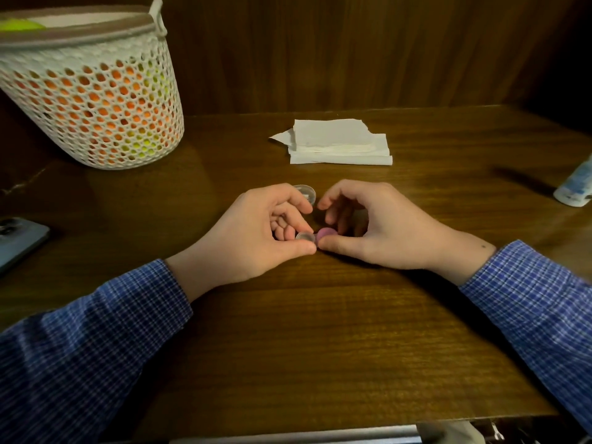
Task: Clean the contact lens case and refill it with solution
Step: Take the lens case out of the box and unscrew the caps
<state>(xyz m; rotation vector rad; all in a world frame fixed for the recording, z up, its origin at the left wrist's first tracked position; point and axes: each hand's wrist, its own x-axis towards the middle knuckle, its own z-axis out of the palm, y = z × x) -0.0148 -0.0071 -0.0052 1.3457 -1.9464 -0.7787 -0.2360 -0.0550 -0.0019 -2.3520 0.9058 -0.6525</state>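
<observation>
A small contact lens case (306,237) sits on the wooden table at the centre, held between both hands. My left hand (256,232) pinches its clear left well between thumb and curled fingers. My right hand (368,222) grips the pink cap (326,232) on the case's right side with thumb and fingers. A loose clear cap (306,191) lies on the table just behind my left fingers. The solution bottle (576,184), white with a blue label, lies at the right edge, partly cut off.
A stack of folded white paper napkins (339,144) lies behind the hands. A white mesh basket (93,91) with orange and yellow contents stands at the back left. A phone (19,241) rests at the left edge. A wooden wall backs the table.
</observation>
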